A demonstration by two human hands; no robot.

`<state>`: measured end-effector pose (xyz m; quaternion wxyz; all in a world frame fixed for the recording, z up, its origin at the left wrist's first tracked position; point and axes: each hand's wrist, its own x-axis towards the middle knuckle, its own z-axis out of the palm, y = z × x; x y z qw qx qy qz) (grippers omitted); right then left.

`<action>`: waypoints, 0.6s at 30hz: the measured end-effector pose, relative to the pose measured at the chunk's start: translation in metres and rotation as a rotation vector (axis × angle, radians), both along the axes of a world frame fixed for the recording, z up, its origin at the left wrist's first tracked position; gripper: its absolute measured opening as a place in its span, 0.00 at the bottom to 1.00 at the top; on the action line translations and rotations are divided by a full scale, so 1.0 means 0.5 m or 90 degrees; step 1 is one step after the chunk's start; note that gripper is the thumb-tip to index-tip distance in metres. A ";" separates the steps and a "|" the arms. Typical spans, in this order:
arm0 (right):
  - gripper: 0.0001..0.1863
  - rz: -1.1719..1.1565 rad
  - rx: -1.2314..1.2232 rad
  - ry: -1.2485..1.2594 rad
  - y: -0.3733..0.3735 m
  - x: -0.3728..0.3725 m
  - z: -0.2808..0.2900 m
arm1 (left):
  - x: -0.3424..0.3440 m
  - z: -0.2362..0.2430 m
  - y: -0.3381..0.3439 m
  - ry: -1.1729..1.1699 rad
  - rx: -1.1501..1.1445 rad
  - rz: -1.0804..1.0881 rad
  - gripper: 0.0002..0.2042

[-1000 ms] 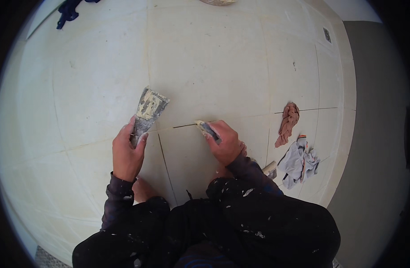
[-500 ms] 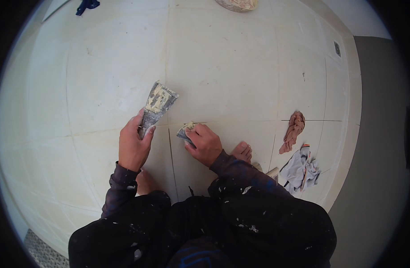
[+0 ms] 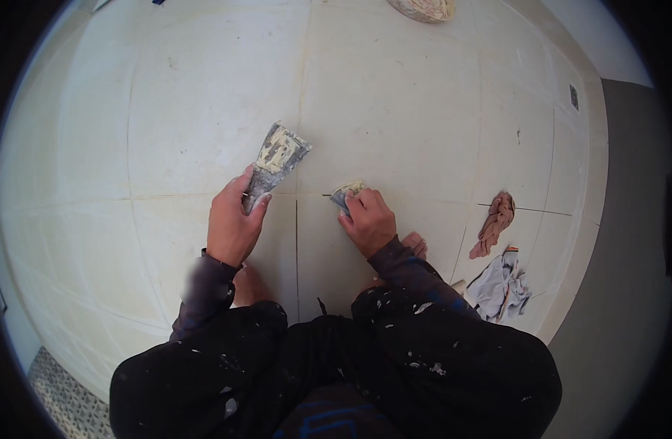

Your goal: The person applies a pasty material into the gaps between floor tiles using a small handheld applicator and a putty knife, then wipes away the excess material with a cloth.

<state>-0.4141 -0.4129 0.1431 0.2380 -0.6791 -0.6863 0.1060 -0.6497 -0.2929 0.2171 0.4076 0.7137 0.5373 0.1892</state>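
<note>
My left hand (image 3: 235,216) is closed round the handle of a putty knife (image 3: 279,155), its wide blade pointing away from me and smeared with cream-coloured paste. To the right, my right hand (image 3: 371,221) pinches a small grey scraper (image 3: 345,197) with the same cream paste along its edge. That scraper is at a dark joint between the pale floor tiles (image 3: 211,95); whether it presses on the tile is hard to see. Another dark, open-looking joint (image 3: 297,249) runs toward me between my feet. Farther off, the joints look filled with a pale line.
On the right lie a twisted brown cloth (image 3: 493,225) and a crumpled grey-white cloth (image 3: 499,287). A round container of pale paste (image 3: 424,7) stands at the far edge. A small floor drain (image 3: 574,96) sits near the right border, beside a grey strip of floor (image 3: 614,241).
My right hand and its scraper have moved right and slightly away along the cross joint. The whole view has shifted a little; my left hand still grips the putty knife.
</note>
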 end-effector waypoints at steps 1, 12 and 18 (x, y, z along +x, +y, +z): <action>0.20 0.000 0.008 -0.010 0.010 -0.023 -0.001 | -0.001 -0.004 0.003 -0.010 0.008 0.000 0.25; 0.18 -0.007 0.003 0.248 -0.009 0.059 0.031 | 0.004 0.002 -0.005 0.034 -0.031 0.020 0.25; 0.18 0.093 0.091 0.028 0.005 -0.013 -0.028 | 0.003 -0.002 -0.006 0.028 -0.039 0.028 0.26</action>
